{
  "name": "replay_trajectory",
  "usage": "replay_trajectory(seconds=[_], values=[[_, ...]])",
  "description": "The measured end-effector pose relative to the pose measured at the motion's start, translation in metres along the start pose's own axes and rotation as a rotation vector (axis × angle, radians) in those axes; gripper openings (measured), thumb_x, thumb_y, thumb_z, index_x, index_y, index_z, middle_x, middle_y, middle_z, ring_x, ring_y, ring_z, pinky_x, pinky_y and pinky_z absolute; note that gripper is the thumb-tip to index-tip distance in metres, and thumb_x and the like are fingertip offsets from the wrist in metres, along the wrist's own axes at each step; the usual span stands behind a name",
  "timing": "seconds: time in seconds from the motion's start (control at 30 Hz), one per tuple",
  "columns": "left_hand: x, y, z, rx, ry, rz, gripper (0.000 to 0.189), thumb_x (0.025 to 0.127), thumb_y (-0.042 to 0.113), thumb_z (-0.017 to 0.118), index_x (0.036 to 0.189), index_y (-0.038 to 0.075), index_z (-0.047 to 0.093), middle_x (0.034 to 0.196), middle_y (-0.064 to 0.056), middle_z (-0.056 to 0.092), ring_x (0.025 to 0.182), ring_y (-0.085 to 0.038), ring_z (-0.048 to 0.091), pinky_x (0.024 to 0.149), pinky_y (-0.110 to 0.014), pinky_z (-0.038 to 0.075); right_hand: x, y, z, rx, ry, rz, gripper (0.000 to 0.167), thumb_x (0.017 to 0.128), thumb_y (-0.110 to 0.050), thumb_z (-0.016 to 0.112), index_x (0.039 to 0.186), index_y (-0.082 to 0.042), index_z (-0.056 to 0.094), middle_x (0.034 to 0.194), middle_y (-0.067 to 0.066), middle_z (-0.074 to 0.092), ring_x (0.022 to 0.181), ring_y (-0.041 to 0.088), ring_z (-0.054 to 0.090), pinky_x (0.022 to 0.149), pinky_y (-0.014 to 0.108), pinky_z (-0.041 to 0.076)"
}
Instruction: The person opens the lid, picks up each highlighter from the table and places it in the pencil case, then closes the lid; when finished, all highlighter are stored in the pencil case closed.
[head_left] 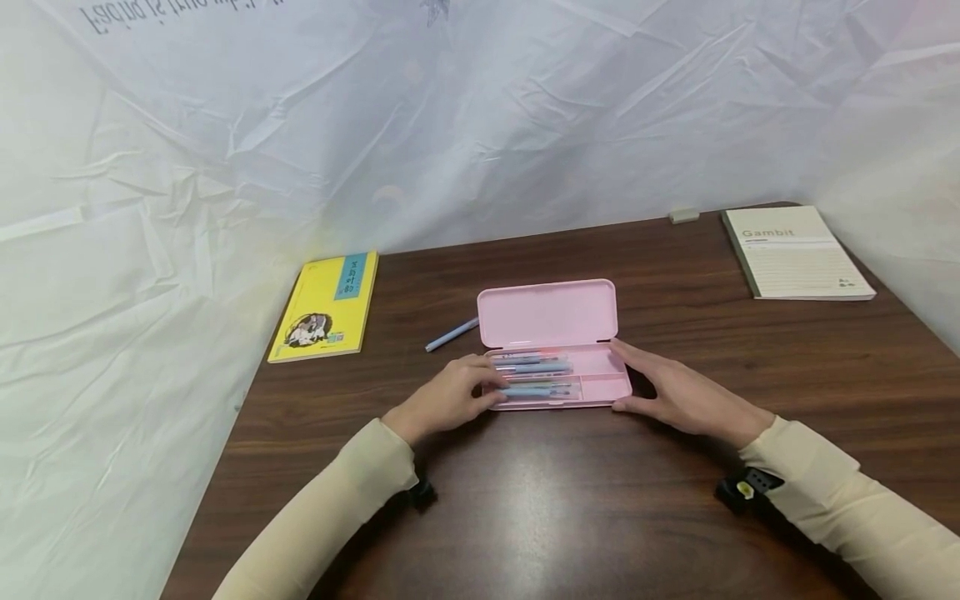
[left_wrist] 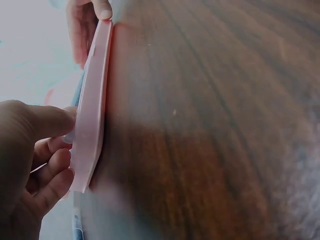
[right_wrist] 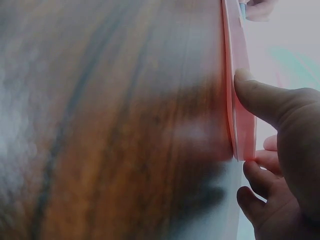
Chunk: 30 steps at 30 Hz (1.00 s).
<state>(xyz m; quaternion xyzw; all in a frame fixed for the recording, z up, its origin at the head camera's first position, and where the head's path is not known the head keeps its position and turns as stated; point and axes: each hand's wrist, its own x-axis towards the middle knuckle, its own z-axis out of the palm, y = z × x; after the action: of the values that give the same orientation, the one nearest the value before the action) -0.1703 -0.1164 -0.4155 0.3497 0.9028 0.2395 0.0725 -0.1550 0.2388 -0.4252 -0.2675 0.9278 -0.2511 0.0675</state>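
A pink pencil case (head_left: 606,387) lies on the table with its lid (head_left: 547,314) raised at the back. Several pens in clear sleeves and a blue pen (head_left: 528,392) fill its left side; the right compartments show bare pink. My left hand (head_left: 453,393) is over the case's left end, thumb and fingertips pinching the end of the blue pen, which also shows in the left wrist view. At the opposite end, my right hand (head_left: 686,396) grips the case, thumb (right_wrist: 255,95) on the front wall and fingers round the end and back corner.
Behind the case's left side lies another blue pen (head_left: 452,334). A yellow book (head_left: 326,304) is at the left table edge, a Gambit notepad (head_left: 797,254) at the far right. A small whitish block (head_left: 683,216) sits at the back edge, before a white sheet (head_left: 480,150).
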Motion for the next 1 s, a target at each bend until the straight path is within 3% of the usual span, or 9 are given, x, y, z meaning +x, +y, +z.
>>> replay_trajectory(seconds=[0.4,0.5,0.73,1.0], values=[[0.002,-0.002,-0.003,-0.005,-0.043,0.006,0.023,0.095,0.022,0.070,0.116,0.013,0.076,0.120,-0.003,0.067,0.123,-0.020,0.056,0.107,-0.038,0.043,-0.001,-0.001,-0.001,0.001,0.009,0.001,0.087,0.091,-0.042,0.072,0.156,-0.002,0.029,0.157,0.018,0.036,0.140,0.032,0.041,0.109,0.052,0.036],[0.001,-0.003,-0.005,-0.015,-0.029,0.003,0.023,0.096,0.024,0.070,0.116,0.015,0.076,0.119,-0.001,0.067,0.118,-0.017,0.057,0.103,-0.036,0.046,-0.001,0.000,0.000,-0.001,0.011,0.002,0.088,0.091,-0.046,0.071,0.156,-0.002,0.029,0.156,0.019,0.036,0.140,0.034,0.041,0.108,0.053,0.036],[-0.014,-0.011,-0.018,-0.037,0.084,-0.076,0.023,0.094,0.027,0.072,0.114,0.017,0.076,0.107,0.006,0.067,0.098,-0.008,0.058,0.088,-0.030,0.052,0.000,0.000,0.000,0.005,0.002,0.015,0.091,0.091,-0.052,0.069,0.157,-0.004,0.029,0.158,0.017,0.035,0.141,0.033,0.040,0.109,0.053,0.036],[-0.039,-0.039,-0.048,0.024,0.252,-0.216,0.034,0.092,0.031,0.074,0.121,0.013,0.072,0.114,0.002,0.066,0.108,-0.017,0.056,0.098,-0.042,0.048,-0.001,-0.001,0.000,0.012,-0.010,0.024,0.092,0.091,-0.056,0.066,0.157,-0.005,0.028,0.158,0.018,0.033,0.142,0.035,0.038,0.109,0.055,0.035]])
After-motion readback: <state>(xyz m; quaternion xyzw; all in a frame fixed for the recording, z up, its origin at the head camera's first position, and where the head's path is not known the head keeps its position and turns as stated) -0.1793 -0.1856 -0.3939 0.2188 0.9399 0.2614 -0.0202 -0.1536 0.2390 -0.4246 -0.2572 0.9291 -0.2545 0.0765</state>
